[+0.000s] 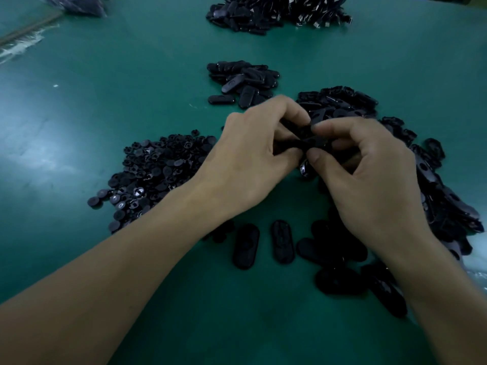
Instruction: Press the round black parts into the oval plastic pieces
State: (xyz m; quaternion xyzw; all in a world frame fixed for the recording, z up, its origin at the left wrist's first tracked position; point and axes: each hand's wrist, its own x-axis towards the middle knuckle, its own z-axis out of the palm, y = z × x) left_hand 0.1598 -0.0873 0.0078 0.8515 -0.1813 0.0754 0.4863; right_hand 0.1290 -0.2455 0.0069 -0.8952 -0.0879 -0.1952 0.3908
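Oval piece (307,141), black, is pinched between both hands just above the desk (131,88), near the middle of the head view. The left hand (253,159) has its fingers (287,109) curled over the top of the piece and its thumb pressed in from below. The right hand (369,180) meets it from the other side, its fingers (340,127) bent tight on the same piece and its thumb tip touching the left thumb. The fingertips hide most of the piece, so I cannot tell whether a round part sits in it.

The desk is green and matte, with a pale glare at the left. Round parts (158,169) lie in a loose heap left of the hands, partly under the left wrist. A long heap of ovals (434,185) runs behind and beside the right hand. A small heap (242,80) lies just beyond the hands, and a far heap (276,11) with shiny bits sits at the top edge. Two loose ovals (246,245) lie side by side between the forearms, with more under the right wrist. A bag (79,3) and clear film (21,46) lie at the far left.
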